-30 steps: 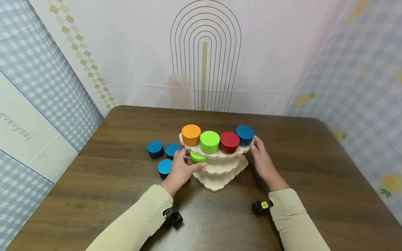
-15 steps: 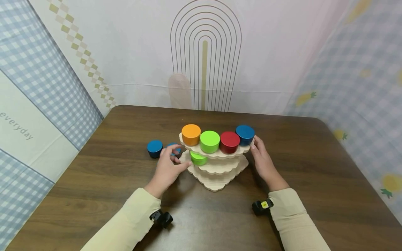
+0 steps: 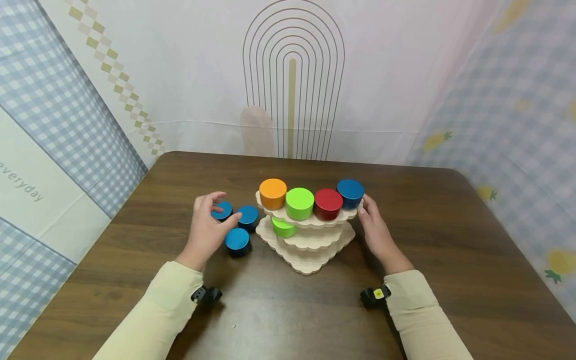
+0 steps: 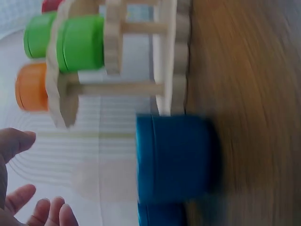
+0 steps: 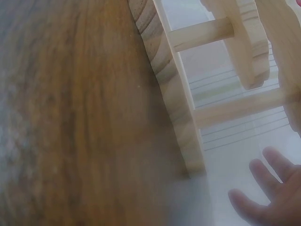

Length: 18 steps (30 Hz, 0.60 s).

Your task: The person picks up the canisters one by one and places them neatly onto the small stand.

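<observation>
A pale wooden three-tier stand [image 3: 307,260] with scalloped edges sits mid-table. Along its top tier are an orange cylinder [image 3: 273,194], a green cylinder [image 3: 299,203], a red cylinder [image 3: 328,204] and a blue cylinder [image 3: 350,193]. Another green cylinder [image 3: 283,228] rests on the middle tier. My left hand [image 3: 204,232] is spread over the rear-left loose blue cylinder [image 3: 222,210], holding nothing, its fingers partly covering that piece. At the stand's right side, my right hand [image 3: 378,231] pinches the top tier's corner between thumb and fingers; the right wrist view shows only its other fingers [image 5: 263,181].
Two more loose blue cylinders, a rear one [image 3: 248,217] and a front one [image 3: 237,242], stand between my left hand and the stand. Dowels [image 4: 117,88] separate the tiers. A patterned cloth [image 3: 382,75] hangs behind the brown table [image 3: 288,320].
My left hand has drawn back from the green cylinder on the middle tier and moved left to the loose blue cylinders, uncovering the front one. My right hand stays at the stand's corner.
</observation>
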{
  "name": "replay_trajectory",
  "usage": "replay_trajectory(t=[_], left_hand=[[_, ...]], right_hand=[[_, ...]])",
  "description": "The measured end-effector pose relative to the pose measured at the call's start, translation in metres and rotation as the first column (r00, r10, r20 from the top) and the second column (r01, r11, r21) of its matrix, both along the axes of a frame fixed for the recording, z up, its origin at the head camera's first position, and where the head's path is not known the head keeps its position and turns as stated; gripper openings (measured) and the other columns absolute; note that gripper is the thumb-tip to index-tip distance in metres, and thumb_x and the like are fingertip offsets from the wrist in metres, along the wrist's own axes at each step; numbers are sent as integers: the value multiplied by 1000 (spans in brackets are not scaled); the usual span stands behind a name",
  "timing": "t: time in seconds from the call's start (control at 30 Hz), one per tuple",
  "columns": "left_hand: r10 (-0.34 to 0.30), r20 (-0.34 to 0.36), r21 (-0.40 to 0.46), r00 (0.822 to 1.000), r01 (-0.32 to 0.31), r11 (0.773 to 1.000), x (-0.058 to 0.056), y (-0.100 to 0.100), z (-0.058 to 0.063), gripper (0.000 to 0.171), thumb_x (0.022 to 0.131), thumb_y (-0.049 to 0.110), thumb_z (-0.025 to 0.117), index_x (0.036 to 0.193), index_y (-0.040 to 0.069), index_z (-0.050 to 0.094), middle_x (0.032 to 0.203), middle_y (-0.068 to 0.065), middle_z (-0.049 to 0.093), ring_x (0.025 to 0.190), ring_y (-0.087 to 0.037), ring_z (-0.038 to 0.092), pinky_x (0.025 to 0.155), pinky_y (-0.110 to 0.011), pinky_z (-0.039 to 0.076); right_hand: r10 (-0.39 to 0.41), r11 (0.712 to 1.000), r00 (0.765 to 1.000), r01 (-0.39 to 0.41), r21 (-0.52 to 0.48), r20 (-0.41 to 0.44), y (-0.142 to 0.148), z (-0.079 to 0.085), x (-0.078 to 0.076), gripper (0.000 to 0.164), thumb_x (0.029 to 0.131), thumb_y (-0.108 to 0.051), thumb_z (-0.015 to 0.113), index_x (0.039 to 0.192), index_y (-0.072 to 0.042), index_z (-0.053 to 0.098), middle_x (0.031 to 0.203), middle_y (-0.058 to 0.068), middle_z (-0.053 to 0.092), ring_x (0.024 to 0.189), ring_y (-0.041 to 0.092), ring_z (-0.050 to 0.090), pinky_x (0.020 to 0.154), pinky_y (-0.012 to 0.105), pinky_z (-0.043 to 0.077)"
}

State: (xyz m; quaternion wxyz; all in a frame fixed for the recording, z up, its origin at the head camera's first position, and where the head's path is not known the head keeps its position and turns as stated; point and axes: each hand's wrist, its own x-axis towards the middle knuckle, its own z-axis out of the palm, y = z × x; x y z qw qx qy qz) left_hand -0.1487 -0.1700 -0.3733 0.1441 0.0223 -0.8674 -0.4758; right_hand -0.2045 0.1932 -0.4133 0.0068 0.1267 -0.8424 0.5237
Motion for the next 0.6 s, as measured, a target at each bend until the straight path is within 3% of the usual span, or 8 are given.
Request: replay_trajectory(t=[0.27,0.6], left_hand=[[1,6,-127,1000,0,992,-8,-27,-5,62,88,18,71,139,0,41,135,-24,32,117,-38,46,85,-47,46],[-12,145,-246,989,48,968,-20,-46,-9,76,88,31,71,146,2,32,142,-26,27,128,-43,32,101,-58,36]], right_hand=[[-2,1000,1000,2,3,14,-1,1,0,54,107,-30,27,153,-7,14,156,22,18,143,41,18,112,61,17],[2,1000,1000,-2,2,26,-1,3,1,53,107,-29,26,154,-9,12,158,19,15,144,40,16,112,61,16]])
